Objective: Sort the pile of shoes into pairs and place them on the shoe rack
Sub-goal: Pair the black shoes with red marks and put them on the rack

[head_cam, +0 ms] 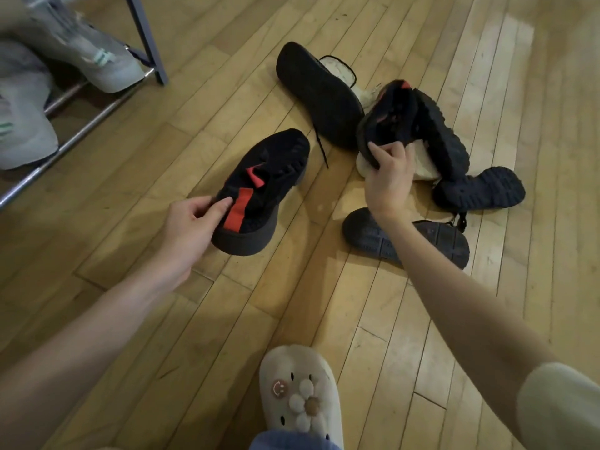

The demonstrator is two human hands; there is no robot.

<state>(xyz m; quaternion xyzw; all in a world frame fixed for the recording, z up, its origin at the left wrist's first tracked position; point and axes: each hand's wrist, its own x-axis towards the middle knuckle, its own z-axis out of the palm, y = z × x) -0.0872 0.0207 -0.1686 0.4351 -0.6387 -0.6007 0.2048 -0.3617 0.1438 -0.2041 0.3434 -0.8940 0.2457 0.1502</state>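
Note:
My left hand pinches the heel collar of a black knit sneaker with red patches, which stands upright on the wooden floor. My right hand grips the edge of its matching black and red sneaker, tilted on its side on top of the shoe pile. Under and around it lie a cream shoe, a black shoe sole-up and two dark sandals sole-up. The shoe rack is at the far left with pale grey sneakers on it.
My own foot in a cream clog with flower charms is at the bottom middle. A dark rack leg stands at upper left. A black lace trails from the overturned shoe. Bare wooden floor spreads beyond the pile.

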